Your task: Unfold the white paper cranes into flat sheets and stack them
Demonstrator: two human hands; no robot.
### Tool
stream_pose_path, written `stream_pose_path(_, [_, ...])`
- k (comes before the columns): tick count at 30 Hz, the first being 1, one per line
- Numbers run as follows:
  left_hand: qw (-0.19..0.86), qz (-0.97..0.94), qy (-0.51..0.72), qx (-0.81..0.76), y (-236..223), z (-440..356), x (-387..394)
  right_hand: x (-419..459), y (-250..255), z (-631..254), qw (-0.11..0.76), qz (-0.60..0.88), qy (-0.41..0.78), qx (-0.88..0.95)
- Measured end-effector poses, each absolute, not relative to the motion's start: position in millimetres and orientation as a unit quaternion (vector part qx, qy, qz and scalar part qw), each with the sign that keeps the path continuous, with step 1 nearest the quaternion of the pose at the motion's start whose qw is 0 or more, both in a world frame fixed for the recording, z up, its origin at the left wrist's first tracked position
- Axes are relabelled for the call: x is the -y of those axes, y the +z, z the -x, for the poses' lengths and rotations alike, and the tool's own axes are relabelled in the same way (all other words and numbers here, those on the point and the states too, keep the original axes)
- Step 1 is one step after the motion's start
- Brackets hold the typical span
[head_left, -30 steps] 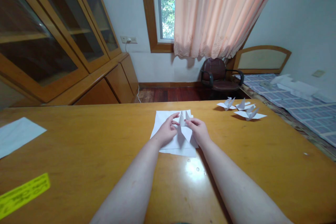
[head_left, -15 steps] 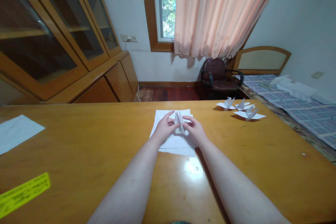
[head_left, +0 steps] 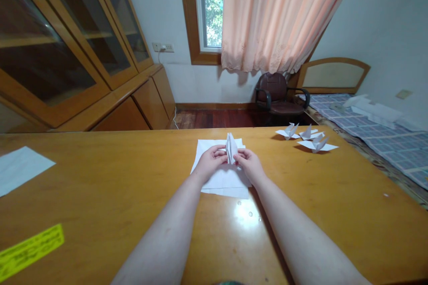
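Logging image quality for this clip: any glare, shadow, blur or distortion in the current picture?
Head view: white glare on the desk, nearer the camera than the folded paper; dark shadow along the right forearm; writing on the yellow label too soft to read; cabinet slanted, probably wide-lens distortion.

Head view, single, worn on the person's head. Station: above the near side of the counter (head_left: 110, 187), facing forward and down across it. Field: wide; upright lines lean at the sides. Close range: forearms (head_left: 169, 222), entering from below. Middle range: left hand (head_left: 207, 164) and right hand (head_left: 251, 167), a little under centre. Far range: counter's far edge at about mid-height, window (head_left: 214, 9) beyond. Flanks: cabinet (head_left: 115, 91), left; bed (head_left: 364, 118), past the counter's right edge.
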State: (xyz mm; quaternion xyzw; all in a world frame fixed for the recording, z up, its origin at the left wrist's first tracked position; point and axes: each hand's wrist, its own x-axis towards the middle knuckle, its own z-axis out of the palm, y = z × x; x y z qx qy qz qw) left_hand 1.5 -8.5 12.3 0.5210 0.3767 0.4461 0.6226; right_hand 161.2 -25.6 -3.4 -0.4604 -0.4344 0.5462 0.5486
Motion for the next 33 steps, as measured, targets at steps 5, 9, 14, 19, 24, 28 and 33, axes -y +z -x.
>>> stream_pose_path(5, [0.628,-0.518,0.446,-0.372,8,-2,6,26,-3,-160,0.543,0.424,0.588,0.424])
stream_pose_path(9, [0.613,-0.519,0.472,-0.362,2,-2,5,27,-4,-158,0.535,0.426,0.591,0.428])
stream_pose_path(14, [0.522,-0.578,0.482,-0.4,0,1,3,26,-5,-158,0.538,0.449,0.55,0.454])
stream_pose_path(19, [0.478,-0.59,0.504,-0.412,2,5,1,27,-3,-159,0.538,0.467,0.51,0.482])
stream_pose_path(24, [0.505,-0.608,0.482,-0.378,8,7,4,29,-2,-160,0.532,0.482,0.497,0.487])
stream_pose_path(28, [0.469,-0.607,0.493,-0.411,8,8,3,29,-3,-161,0.521,0.501,0.473,0.503])
stream_pose_path(33, [0.502,-0.583,0.488,-0.412,6,8,-1,30,-2,-161,0.513,0.506,0.464,0.516])
